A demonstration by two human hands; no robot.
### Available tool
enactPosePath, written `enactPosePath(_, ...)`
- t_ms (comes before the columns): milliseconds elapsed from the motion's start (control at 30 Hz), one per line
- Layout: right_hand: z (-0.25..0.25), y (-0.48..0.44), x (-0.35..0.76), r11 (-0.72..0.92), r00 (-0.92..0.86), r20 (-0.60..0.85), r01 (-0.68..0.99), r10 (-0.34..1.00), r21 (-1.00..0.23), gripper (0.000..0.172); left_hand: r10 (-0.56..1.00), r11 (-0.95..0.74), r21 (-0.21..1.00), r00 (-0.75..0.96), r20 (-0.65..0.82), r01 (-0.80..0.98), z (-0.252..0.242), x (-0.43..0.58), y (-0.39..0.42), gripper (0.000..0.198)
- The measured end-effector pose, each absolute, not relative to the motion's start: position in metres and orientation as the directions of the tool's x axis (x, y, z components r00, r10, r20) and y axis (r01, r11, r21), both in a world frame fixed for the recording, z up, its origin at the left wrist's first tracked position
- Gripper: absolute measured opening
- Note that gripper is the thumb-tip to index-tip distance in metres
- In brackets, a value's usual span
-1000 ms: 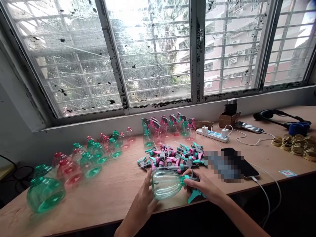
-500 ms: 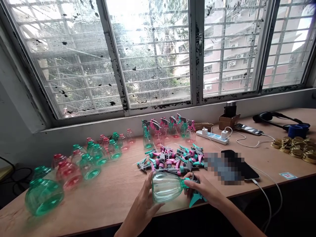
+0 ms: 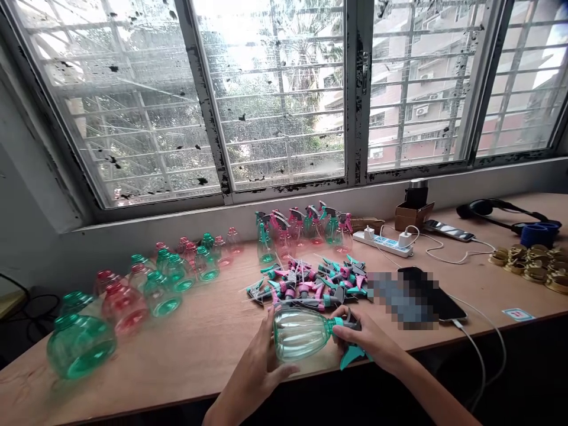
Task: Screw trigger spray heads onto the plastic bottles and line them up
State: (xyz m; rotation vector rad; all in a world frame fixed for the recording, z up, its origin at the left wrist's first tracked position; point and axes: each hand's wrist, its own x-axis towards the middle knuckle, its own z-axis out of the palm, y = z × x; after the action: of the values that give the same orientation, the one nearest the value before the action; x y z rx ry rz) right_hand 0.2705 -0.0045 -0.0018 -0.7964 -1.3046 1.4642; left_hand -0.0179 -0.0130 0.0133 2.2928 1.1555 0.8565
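Note:
A clear green spray bottle point(image 3: 302, 334) lies on its side in the air above the table's front edge, its neck toward the right. My left hand point(image 3: 261, 355) is wrapped round its base, the thumb below. At the neck, my right hand point(image 3: 368, 334) grips the grey and teal spray head point(image 3: 350, 352), with fingers at its teal collar. The head sits against the bottle's mouth; how tightly cannot be seen. Just behind the bottle is a pile of loose pink, teal and grey spray heads point(image 3: 306, 284) with thin tubes.
Headless green bottles point(image 3: 80, 349) and red bottles point(image 3: 124, 307) stand in rows at left. Several bottles with heads point(image 3: 284, 236) stand by the window. To the right are a power strip point(image 3: 384, 242), a charging phone point(image 3: 444, 302), headphones point(image 3: 501, 213) and gold-coloured rings point(image 3: 532, 263).
The bottle has rolled slightly about its length, its ribs now showing more clearly. My right fingers have shifted a little round the collar. The camera view has moved slightly.

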Motion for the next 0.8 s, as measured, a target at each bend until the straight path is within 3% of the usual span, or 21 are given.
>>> enactPosePath(167,-0.005,-0.001,0.272,0.072,-0.289,0.142,-0.241,0.947,-0.968,0.045,0.83,-0.542,0.667,0.449,0.33,0.511,0.021,-0.015,-0.016,0.095)
enactPosePath(367,-0.002,0.0,0.273,0.049,-0.287,0.122,-0.249,0.95,-0.967,0.048,0.839,-0.529,0.662,0.445,0.313,0.531,0.01,-0.019,-0.011,0.11)
enactPosePath(700,-0.002,-0.001,0.272,0.049,-0.273,0.12,-0.253,0.954,-0.966,0.044,0.805,-0.582,0.613,0.486,0.341,0.535,0.016,-0.016,-0.015,0.081)
enactPosePath(800,-0.004,0.001,0.272,0.046,-0.282,0.121,-0.261,0.952,-0.964,0.044,0.809,-0.577,0.616,0.48,0.339,0.537,0.011,-0.018,-0.013,0.093)
